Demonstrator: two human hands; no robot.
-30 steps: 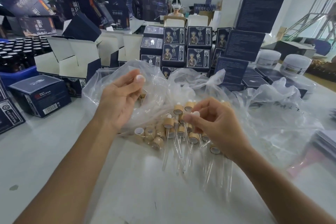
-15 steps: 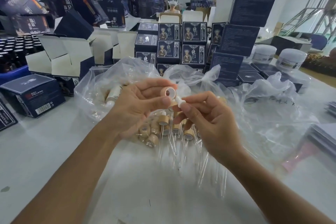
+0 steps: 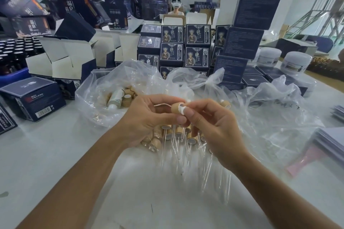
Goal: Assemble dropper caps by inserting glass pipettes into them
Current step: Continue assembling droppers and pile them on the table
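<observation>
Two hands meet mid-frame. Left hand (image 3: 147, 115) pinches tan cap (image 3: 176, 107); right hand (image 3: 214, 126) pinches white bulb (image 3: 183, 108) at its 3 o'clock. Assembled droppers (image 3: 178, 135) at 6 o'clock on bench (image 3: 55, 154).

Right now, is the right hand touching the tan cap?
Touching. The head view shows the right hand's thumb and forefinger pinching the white bulb end of the cap, which the left hand also holds.

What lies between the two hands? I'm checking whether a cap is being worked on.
A tan dropper cap with a white bulb, pinched between left hand and right hand, in the head view.
</observation>
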